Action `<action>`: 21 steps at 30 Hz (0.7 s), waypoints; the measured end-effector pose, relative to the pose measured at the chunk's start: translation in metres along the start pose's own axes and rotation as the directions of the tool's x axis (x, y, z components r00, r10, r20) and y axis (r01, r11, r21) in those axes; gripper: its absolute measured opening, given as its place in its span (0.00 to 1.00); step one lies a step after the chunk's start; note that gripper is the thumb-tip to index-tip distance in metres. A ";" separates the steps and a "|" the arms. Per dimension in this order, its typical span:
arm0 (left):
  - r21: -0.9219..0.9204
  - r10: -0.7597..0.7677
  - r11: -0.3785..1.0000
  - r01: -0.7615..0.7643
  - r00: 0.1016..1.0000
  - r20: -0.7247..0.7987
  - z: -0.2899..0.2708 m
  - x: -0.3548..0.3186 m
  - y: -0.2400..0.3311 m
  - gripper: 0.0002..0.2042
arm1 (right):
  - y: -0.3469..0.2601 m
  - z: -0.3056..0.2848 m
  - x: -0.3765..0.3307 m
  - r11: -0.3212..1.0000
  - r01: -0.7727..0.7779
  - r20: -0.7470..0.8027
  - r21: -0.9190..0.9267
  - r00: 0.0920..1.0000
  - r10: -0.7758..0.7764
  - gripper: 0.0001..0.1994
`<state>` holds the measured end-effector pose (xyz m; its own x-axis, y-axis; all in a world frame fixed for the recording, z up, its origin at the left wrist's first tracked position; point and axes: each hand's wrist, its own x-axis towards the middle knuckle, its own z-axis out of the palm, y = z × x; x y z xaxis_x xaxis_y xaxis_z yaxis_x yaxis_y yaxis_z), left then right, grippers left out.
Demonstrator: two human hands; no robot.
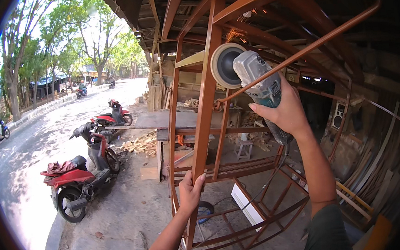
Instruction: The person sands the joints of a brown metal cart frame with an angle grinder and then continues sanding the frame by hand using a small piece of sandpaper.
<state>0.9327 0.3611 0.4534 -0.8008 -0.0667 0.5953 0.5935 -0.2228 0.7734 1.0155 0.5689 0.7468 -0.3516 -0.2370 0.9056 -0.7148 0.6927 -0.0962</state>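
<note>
Two hands busy: left hand (190, 189) grips brown frame (206, 101), right hand (283, 111) w/ grinder (252, 71).

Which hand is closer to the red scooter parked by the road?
Left. The left hand grips an upright bar of the brown metal frame, just right of the red scooter. The right hand holds the angle grinder higher up, farther right.

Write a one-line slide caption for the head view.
Right hand holds a grinder against the brown frame; left hand grips its upright.
</note>
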 end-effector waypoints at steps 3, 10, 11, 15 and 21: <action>-0.003 0.017 1.000 -0.017 1.000 -0.012 0.001 0.000 -0.001 0.11 | 0.001 -0.004 -0.006 0.997 0.028 0.019 -0.070 0.999 -0.027 0.33; -0.012 0.010 1.000 -0.010 1.000 -0.003 0.003 -0.001 0.001 0.11 | -0.005 -0.009 0.000 0.995 0.014 0.011 -0.096 1.000 -0.013 0.34; -0.009 0.008 1.000 -0.008 1.000 -0.004 0.002 0.000 0.002 0.11 | -0.005 -0.008 -0.002 0.995 0.027 0.019 -0.100 1.000 -0.025 0.34; 0.022 0.029 0.999 -0.029 1.000 0.000 0.000 0.001 0.003 0.12 | -0.005 -0.005 -0.003 0.996 0.023 0.017 -0.090 1.000 -0.022 0.35; 0.004 0.009 1.000 -0.010 1.000 0.007 0.003 -0.001 0.005 0.12 | -0.009 -0.010 -0.002 0.996 -0.023 0.013 -0.086 1.000 0.024 0.36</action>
<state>0.9362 0.3627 0.4572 -0.7945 -0.0620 0.6041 0.6014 -0.2182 0.7686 1.0284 0.5700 0.7494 -0.3767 -0.2295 0.8975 -0.6518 0.7541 -0.0807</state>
